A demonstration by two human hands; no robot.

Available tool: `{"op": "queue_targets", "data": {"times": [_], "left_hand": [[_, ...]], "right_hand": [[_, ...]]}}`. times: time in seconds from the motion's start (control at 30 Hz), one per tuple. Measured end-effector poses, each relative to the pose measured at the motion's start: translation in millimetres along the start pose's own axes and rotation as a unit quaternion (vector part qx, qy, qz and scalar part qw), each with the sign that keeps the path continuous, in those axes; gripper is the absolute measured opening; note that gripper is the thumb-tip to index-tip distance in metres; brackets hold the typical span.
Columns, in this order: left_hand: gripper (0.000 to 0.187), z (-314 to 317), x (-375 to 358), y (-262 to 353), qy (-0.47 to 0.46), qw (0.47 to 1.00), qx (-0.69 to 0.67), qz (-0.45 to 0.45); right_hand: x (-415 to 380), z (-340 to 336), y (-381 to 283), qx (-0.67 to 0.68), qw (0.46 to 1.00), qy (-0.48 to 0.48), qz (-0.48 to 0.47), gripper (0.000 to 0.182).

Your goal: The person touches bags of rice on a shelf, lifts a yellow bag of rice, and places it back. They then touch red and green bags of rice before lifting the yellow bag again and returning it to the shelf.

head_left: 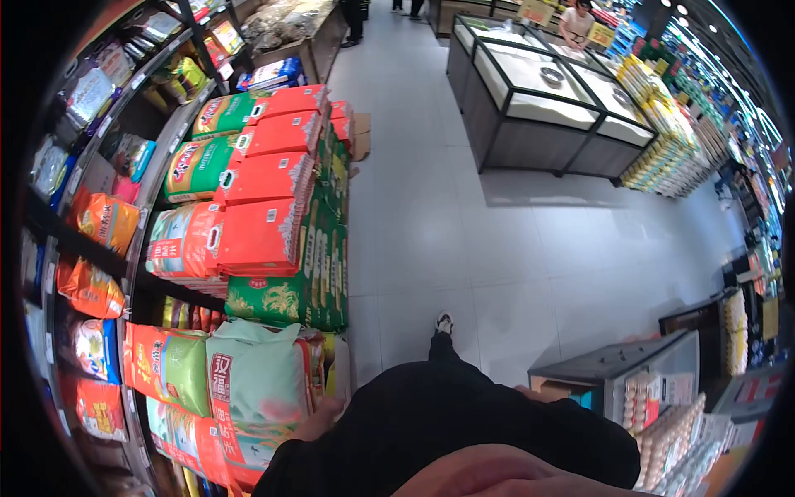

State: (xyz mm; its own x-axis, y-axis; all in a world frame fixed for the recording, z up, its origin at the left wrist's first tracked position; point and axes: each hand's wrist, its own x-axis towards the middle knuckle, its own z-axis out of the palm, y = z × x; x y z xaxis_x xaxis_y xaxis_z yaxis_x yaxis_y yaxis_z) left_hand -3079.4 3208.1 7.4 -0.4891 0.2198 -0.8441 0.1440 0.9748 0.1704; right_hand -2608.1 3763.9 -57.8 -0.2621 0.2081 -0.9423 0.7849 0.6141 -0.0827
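L hand (319, 420): by the near R edge of the pale green bag, fingers partly curled; contact unclear, couldn't tell if it had hold of anything.
R hand (538, 395): mostly hidden by the dark sleeve (580, 414), near the grey cabinet; opening & hold couldn't be told.
Pale green bag (257, 364): on the L side, just beyond L hand, w/ red label strip & creased top edge. Prob. grain, so likely heavy, soft, saggy; film looked smooth, maybe slippery. Best held w/ both hands, one under the base, one at the gathered top; top film alone might stretch or tear. Contents not v. fragile, the skin more so.
Orange-and-green bag (166, 364): just L of it, plump, similar soft feel likely.
Grey cabinet (617, 356): R side, egg trays (675, 439) next to it; those looked fragile.
Shoe (445, 321): on the floor (414, 215), approx. mid-aisle.
Green packs (265, 300): beyond the pale green bag, dragon print.
Red packs (261, 236): stacked further on, w/ handle slots; looked flatter & firmer.
Display bins (513, 137): far R, dark frames, white loose goods, metal bowl (551, 75) on top.
Person (577, 25): behind the bins, well apart.
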Motion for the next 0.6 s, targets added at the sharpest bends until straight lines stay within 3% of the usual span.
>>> {"op": "queue_targets", "data": {"times": [0.17,0.3,0.33,0.43,0.5,0.6], "left_hand": [[0.049,-11.8,-10.4,47.3,0.014,0.999,-0.029,0.002],[0.049,-53.7,9.7,129.1,0.075,0.995,-0.035,0.057],[0.049,-69.2,20.0,154.8,0.091,0.993,-0.038,0.062],[0.045,-132.5,55.8,234.3,0.097,0.990,-0.099,0.019],[0.043,-163.8,63.5,275.7,0.246,0.949,-0.189,0.054],[0.044,-220.8,52.0,330.4,0.262,0.928,-0.261,0.043]], "right_hand": [[40.6,-110.3,2.4,0.064,0.998,0.015,0.012,0.056],[122.7,-257.0,-29.7,-0.065,0.985,0.137,-0.086,0.057],[117.8,-307.8,-52.0,-0.068,0.981,0.156,-0.094,0.043],[103.3,-425.8,-111.9,0.166,0.934,0.298,-0.110,0.041],[122.1,-474.1,-136.5,0.322,0.883,0.298,-0.165,0.036],[95.6,-516.1,-174.6,0.379,0.866,0.269,-0.185,0.035]]}}
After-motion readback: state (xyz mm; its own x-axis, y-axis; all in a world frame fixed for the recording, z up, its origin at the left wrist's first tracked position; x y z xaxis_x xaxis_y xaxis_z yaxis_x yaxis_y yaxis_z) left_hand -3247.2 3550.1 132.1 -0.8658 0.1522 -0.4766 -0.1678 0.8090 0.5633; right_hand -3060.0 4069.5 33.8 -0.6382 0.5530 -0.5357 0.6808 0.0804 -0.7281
